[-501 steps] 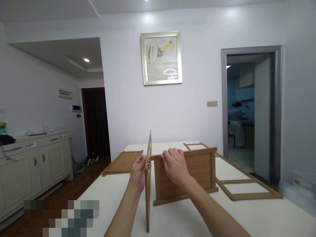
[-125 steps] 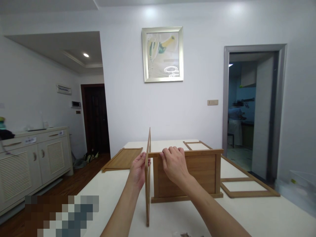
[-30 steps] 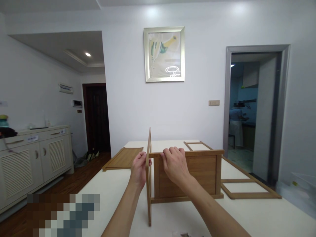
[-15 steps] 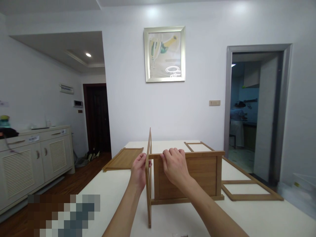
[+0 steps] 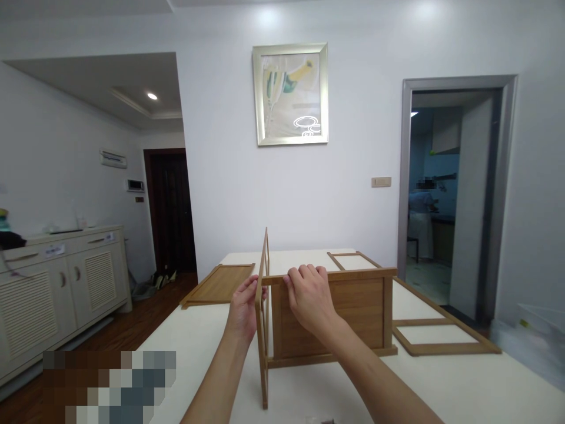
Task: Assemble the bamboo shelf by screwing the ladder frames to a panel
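Note:
A wooden side frame stands upright on edge, seen almost edge-on. Against its right side sits a wooden panel with a rail along its top and bottom. My left hand grips the side frame near the panel's top rail, fingers partly hidden behind it. Over the panel's top rail, my right hand is closed, its fingers wrapped round the rail close to the joint.
A second wooden panel lies flat at the table's left. On the right lies another wooden frame. Both rest on the white table. A person stands beyond the doorway; a white cabinet is at left.
The view has shifted slightly, moving everything a little left. Both hands keep their holds on the side frame and panel, with little other visible movement.

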The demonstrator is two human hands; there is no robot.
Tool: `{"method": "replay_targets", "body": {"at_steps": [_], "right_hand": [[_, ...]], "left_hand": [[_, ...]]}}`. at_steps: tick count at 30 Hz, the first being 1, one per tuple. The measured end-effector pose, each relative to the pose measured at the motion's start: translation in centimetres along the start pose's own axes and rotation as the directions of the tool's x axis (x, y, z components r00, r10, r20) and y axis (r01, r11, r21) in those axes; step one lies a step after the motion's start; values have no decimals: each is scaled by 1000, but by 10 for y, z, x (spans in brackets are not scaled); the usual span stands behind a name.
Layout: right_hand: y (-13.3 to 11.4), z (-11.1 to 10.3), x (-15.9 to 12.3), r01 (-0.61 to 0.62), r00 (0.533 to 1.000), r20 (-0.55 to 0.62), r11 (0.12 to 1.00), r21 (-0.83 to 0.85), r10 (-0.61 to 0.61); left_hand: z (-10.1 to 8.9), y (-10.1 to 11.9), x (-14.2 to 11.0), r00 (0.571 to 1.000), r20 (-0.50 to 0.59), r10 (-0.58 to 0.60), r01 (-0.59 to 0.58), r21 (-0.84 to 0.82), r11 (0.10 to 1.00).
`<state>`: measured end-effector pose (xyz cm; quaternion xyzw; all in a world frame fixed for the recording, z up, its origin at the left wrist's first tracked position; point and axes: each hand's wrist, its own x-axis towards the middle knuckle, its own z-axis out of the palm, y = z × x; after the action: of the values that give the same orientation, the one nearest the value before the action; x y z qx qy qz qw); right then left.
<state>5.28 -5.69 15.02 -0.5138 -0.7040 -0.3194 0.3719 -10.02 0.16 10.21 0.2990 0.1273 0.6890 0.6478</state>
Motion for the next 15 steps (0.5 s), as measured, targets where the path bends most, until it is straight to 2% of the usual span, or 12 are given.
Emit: {"method": "replay_targets", "body": {"at_steps": [15], "right_hand": [[0,-1,0,15,1000,0,1000,-19,-15]], "left_hand": [[7,4,-2,997,68,24,-31,97,995]]}}
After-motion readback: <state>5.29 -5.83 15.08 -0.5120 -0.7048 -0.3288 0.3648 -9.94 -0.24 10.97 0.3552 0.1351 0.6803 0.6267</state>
